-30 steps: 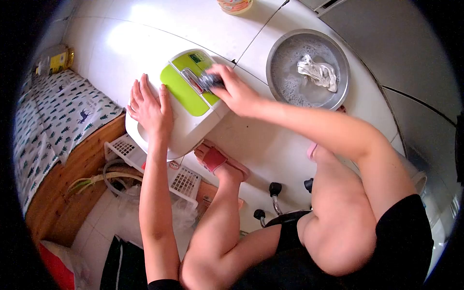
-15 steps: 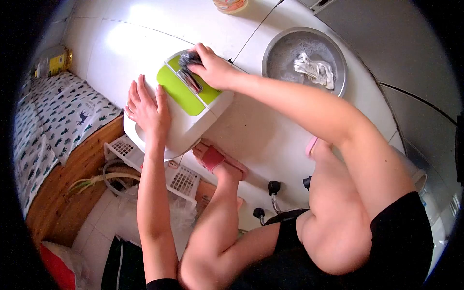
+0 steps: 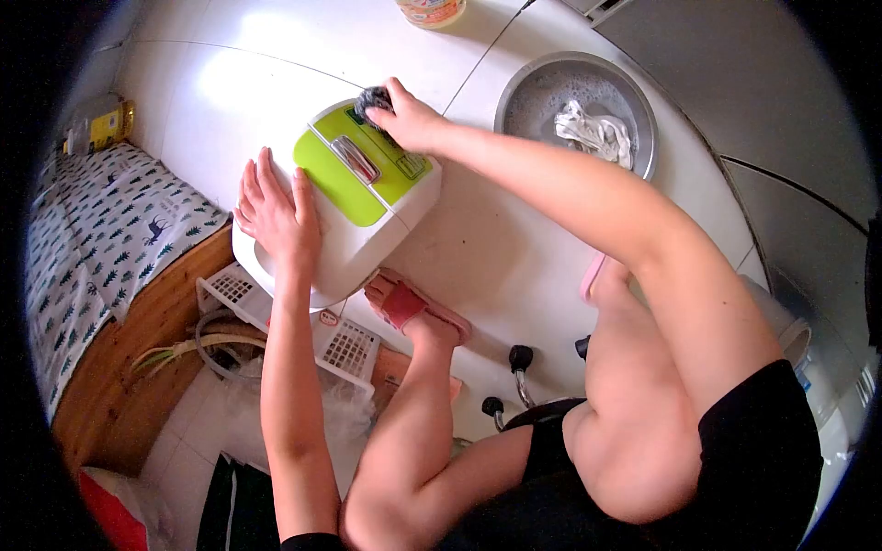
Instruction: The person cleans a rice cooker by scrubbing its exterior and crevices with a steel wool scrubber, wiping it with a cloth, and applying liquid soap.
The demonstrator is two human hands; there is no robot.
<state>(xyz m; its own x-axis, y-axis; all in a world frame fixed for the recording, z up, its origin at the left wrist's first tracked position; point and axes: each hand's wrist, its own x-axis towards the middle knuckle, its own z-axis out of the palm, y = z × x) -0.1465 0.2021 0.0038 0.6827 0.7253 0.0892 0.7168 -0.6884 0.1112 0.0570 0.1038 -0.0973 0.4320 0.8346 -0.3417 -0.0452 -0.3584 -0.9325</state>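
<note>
A white box [image 3: 344, 253] with a green lid panel [image 3: 336, 184] and a shiny handle [image 3: 356, 159] lies on the white tiled floor. My left hand [image 3: 278, 213] rests flat on its left part with the fingers spread. My right hand [image 3: 404, 119] is closed round a dark, crumpled scrubber [image 3: 374, 104], at the far corner of the green panel. To the right, a round metal basin [image 3: 504, 115] holds sudsy water and a white wet cloth [image 3: 594, 131].
A container [image 3: 431, 11] stands at the top edge. On the left are a wooden unit [image 3: 138, 354] with a patterned cover [image 3: 110, 220] and a yellow-labelled bottle [image 3: 107, 126]. White baskets [image 3: 347, 349], my pink slippers [image 3: 404, 305] and chair casters [image 3: 521, 356] are near my legs.
My right hand has moved with the scrubber from beside the handle to the panel's far corner. My left hand has stayed on the box. The view has shifted slightly.
</note>
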